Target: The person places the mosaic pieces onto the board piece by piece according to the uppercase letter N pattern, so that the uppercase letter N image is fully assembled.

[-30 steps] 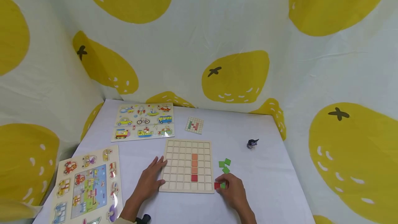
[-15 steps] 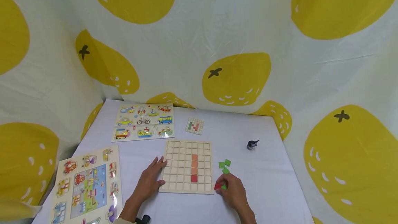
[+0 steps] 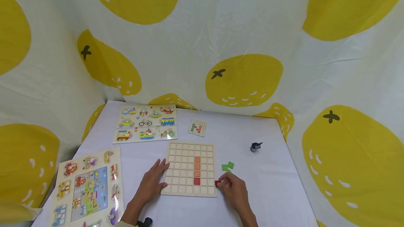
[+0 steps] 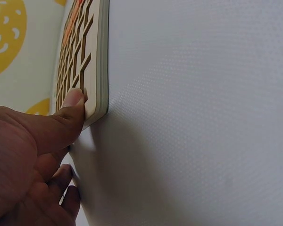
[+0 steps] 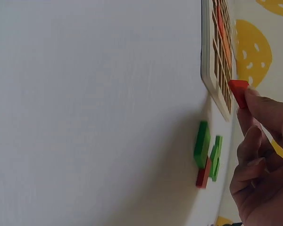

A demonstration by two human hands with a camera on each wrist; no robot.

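My right hand (image 3: 235, 190) pinches a red square tile (image 5: 238, 92) between thumb and fingertips, held up beside the board's right edge. A wooden grid board (image 3: 180, 188) lies flat, with orange tiles (image 3: 197, 166) and one red tile (image 3: 197, 181) standing in a single column. My left hand (image 3: 152, 182) rests at the board's left edge; its thumb touches the top of the rim near the corner. Green tiles (image 3: 224, 167) lie loose to the right. Under the right hand, another green tile (image 5: 202, 145) and a red tile (image 5: 204, 174) show in the right wrist view.
Behind the board lies a small pattern card (image 3: 197, 127) with green, red and pink squares. A vehicle puzzle board (image 3: 157, 139) sits at the back left, and a second picture puzzle (image 3: 118, 150) at the left. A small dark figurine (image 3: 255, 146) stands at the right.
My right hand has lifted the red tile from the table beside the green one and brought it slightly up and left toward the board. The left hand has stayed in place.
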